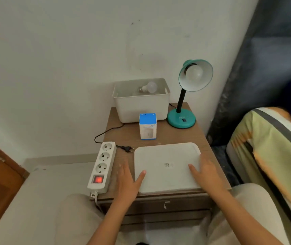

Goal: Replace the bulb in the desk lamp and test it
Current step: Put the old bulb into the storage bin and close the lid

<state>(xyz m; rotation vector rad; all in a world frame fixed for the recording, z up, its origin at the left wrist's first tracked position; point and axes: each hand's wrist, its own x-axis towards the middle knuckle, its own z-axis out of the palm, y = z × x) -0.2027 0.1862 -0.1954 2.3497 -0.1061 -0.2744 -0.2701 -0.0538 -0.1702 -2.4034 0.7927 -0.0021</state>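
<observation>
Both hands flat and empty: left hand (125, 181) and right hand (205, 172) steady the white plastic tray (167, 156), probably a landing spot for bulbs. Teal desk lamp (188, 92) sits behind, unplugged, bulb fitted.

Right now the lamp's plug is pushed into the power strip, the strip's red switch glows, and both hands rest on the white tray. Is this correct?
Not quite. In the head view the plug lies loose on the table beside the power strip, not pushed in. The rest holds: the red switch glows, and the left hand and right hand rest on the white tray.
</observation>
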